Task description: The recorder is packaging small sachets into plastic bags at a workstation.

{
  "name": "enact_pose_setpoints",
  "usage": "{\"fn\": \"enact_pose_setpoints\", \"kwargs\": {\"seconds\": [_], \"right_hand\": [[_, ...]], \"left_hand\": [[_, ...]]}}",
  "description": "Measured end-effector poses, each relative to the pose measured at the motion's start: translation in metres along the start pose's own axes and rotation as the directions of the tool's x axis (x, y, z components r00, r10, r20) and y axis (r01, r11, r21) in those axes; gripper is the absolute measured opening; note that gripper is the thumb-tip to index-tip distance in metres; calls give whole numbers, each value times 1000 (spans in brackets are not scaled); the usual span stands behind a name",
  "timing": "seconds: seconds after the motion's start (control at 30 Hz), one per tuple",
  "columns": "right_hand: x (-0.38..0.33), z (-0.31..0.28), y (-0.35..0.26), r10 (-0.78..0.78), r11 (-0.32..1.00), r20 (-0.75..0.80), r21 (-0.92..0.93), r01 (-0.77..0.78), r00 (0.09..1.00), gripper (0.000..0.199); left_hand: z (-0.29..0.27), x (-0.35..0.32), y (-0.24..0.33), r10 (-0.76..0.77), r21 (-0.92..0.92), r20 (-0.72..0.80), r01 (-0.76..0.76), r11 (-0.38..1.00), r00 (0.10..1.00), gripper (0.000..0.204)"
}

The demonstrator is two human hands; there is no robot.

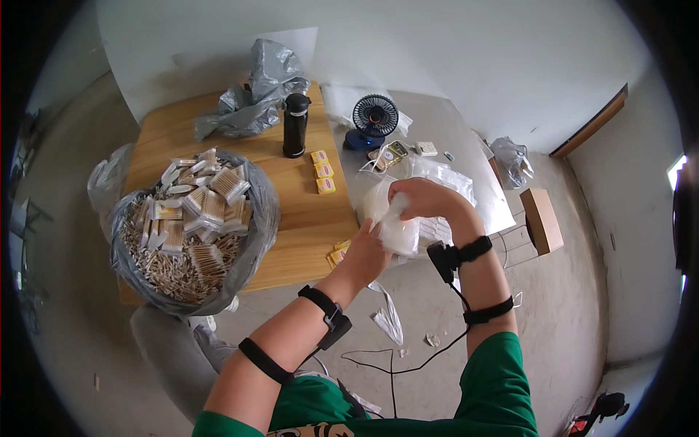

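Observation:
Both my hands are on a bundle of translucent white plastic bags (399, 231) above the right part of the table. My left hand (366, 256) grips its lower left side, fingertips mostly hidden behind the plastic. From the upper right, my right hand (431, 199) closes over the top, its fingers curled in. More clear plastic bags (455, 180) lie flat just beyond my right hand. Close to my left wrist, small yellow packets (339, 251) sit at the table's front edge. Three more small yellow boxes (322, 172) stand in a row farther back.
At the left, a large grey bag (266, 211) holds loose cotton swabs (175, 280) and packed bundles of them (211, 207). Behind stand a black flask (295, 127), crumpled grey plastic (273, 73) and a small fan (375, 116). A cardboard box (542, 221) and cables lie on the floor.

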State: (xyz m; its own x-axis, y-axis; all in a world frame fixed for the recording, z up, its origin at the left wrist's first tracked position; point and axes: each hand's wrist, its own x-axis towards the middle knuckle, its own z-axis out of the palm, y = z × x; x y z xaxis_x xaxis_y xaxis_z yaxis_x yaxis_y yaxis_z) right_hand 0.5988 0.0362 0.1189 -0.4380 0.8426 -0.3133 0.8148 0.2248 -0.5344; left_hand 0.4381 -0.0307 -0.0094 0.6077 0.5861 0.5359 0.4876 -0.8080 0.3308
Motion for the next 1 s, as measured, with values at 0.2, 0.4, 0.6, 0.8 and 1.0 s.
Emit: {"fn": "enact_pose_setpoints", "kwargs": {"seconds": [0.2,0.4,0.6,0.8,1.0], "right_hand": [[31,22,-8,62,894,-53,-441,-79,997,39],[22,49,11,-364,710,-333,-704,28,870,41],[7,52,-15,-192,635,-463,-731,-250,865,47],[6,56,8,-89,848,-561,-476,-233,823,45],[7,51,22,-174,915,-498,-401,-48,850,36]], "left_hand": [[-4,4,-1,-18,144,21,14,989,1000,23],[-2,8,3,-28,159,-9,29,987,1000,21],[-5,8,3,-13,147,-51,20,989,999,17],[-17,3,5,28,249,-26,-21,968,999,16],[-24,3,6,30,287,-61,-11,958,998,22]]}}
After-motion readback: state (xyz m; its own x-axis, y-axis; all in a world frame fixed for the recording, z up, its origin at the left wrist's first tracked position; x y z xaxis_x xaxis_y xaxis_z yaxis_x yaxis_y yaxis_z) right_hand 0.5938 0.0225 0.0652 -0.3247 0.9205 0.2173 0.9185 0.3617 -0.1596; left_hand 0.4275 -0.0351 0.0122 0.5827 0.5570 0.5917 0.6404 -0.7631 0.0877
